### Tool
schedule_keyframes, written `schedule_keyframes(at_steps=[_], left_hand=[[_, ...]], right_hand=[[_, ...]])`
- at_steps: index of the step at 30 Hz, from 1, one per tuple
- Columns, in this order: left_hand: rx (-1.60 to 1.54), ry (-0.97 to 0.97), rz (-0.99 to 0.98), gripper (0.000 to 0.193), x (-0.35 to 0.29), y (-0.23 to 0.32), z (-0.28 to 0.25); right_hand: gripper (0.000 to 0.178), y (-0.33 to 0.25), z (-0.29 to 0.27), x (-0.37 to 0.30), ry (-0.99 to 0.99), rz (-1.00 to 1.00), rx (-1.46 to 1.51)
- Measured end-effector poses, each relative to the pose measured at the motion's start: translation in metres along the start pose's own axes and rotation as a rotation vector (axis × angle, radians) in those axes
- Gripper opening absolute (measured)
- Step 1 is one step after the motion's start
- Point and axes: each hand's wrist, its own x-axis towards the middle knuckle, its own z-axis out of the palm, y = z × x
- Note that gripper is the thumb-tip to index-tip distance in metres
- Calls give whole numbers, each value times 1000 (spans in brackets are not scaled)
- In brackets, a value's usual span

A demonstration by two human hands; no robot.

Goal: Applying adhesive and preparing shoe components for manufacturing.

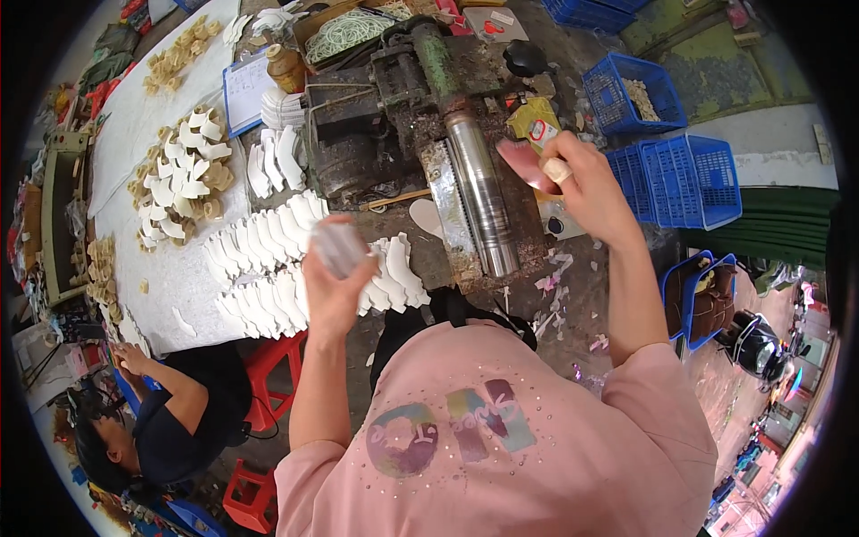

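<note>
My right hand, with a beige wrap on one finger, grips a shiny pink curved piece like a thin shaped sheet. It is right of the steel cylinder that juts toward me from a greasy machine. On the other side, the fingers of my left hand close round a pale, semi-clear block-like thing, smeared by motion. This hand is over rows of white curved pieces on the table; whether it touches them I cannot tell.
At the left, a person in dark clothes sits by the table near red stools. White and tan pieces lie heaped there. Blue baskets stand at the right. Scraps litter the floor.
</note>
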Motion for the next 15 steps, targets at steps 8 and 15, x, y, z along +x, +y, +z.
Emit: schedule_keyframes(at_steps=[8,15], left_hand=[[711,-538,245,67,5,15,62],[406,-351,180,53,3,13,16]], right_hand=[[7,4,38,-1,-217,-63,-11],[19,23,39,-13,101,211,325]])
